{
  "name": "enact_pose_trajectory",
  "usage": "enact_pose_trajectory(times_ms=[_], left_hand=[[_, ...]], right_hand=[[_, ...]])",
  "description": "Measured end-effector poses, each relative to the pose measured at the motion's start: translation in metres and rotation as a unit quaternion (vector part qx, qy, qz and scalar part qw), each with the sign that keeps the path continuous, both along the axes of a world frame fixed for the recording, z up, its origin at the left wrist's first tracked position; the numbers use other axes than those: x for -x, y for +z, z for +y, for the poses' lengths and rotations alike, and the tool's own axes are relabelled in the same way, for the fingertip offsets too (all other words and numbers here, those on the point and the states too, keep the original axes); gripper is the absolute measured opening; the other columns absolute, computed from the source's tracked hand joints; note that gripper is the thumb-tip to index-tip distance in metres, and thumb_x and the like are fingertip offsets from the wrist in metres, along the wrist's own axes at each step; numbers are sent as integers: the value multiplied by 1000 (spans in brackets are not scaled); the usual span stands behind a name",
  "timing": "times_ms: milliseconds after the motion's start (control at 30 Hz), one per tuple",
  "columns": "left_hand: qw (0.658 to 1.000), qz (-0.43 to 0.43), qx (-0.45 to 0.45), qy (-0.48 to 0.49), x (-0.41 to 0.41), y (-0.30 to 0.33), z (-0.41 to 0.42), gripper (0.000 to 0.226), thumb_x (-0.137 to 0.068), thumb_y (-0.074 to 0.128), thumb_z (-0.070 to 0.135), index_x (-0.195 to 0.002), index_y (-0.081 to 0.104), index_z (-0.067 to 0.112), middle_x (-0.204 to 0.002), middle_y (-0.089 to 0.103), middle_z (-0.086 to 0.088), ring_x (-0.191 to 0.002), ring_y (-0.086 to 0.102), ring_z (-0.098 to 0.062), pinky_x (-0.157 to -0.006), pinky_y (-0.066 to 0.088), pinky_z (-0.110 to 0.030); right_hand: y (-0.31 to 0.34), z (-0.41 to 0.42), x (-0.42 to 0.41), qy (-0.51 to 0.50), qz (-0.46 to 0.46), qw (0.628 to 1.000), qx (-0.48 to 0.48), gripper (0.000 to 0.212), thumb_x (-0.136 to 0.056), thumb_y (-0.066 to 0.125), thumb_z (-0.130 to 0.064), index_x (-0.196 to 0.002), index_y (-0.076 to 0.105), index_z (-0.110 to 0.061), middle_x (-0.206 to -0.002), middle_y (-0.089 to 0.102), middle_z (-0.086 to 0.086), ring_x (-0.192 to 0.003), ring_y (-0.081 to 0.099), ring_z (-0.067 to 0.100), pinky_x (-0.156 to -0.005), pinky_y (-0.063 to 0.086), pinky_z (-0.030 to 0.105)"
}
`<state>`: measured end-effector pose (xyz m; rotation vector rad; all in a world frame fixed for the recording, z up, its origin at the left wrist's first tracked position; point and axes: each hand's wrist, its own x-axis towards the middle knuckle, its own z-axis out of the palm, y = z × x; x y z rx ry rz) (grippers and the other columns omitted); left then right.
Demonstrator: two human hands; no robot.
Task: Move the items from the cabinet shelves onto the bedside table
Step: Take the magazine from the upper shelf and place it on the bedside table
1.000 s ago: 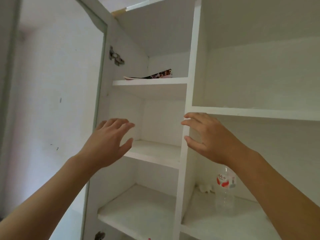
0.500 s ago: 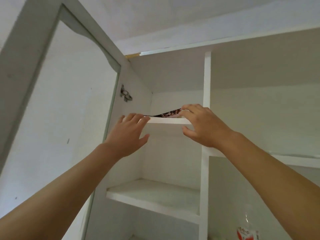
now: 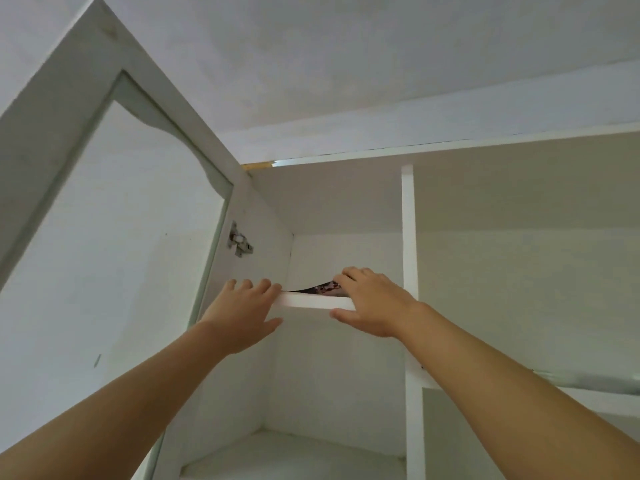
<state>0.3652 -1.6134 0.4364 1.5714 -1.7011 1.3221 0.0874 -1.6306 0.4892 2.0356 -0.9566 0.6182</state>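
Now both hands have gone up to the top shelf (image 3: 313, 301), left hand (image 3: 242, 315) flat-fingered, right hand (image 3: 374, 304) maybe pinching the flat patterned thing (image 3: 323, 289) to take down.

Both hands now reach the top shelf (image 3: 313, 301), up from the middle one. The left hand (image 3: 242, 315) lies at its front edge, fingers straight. The right hand (image 3: 374, 306) curls its fingers over the edge onto the flat patterned packet (image 3: 323, 289), lifting its near side.

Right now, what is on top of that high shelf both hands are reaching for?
A thin, dark patterned item lies on the shelf, under the right hand. Seen from below, the shelf hides most of it.
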Motion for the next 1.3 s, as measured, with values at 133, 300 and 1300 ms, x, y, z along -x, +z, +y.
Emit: enact_pose_trajectory(times_ms=[133, 300, 1300], left_hand=[[999, 24, 10, -33, 3, -5, -14, 57, -101, 38, 61, -144, 40, 24, -136, 55, 3, -113, 60, -25, -100, 46, -42], [995, 53, 24, -76, 2, -12, -21, 56, -99, 44, 60, -140, 42, 21, -129, 55, 0, -112, 58, -27, -97, 49, -44], [982, 92, 95, -136, 13, -8, 62, 38, -101, 48, 54, -125, 58, 26, -116, 52, 7, -103, 54, -16, -79, 50, -30]], right_hand=[[6, -4, -5, 10, -20, 1000, -11, 77, -96, 49, -70, -156, 38, -23, -159, 41, -2, -144, 39, 22, -116, 36, 48], [4, -8, -8, -3, -15, 1000, 1, 59, -95, 42, -73, -128, 60, -28, -125, 62, -6, -118, 56, 19, -106, 40, 45], [-10, 30, 12, 70, -101, 992, 25, 20, -94, 53, -16, -81, 68, -19, -70, 63, 0, -71, 57, 27, -64, 49, 36]])
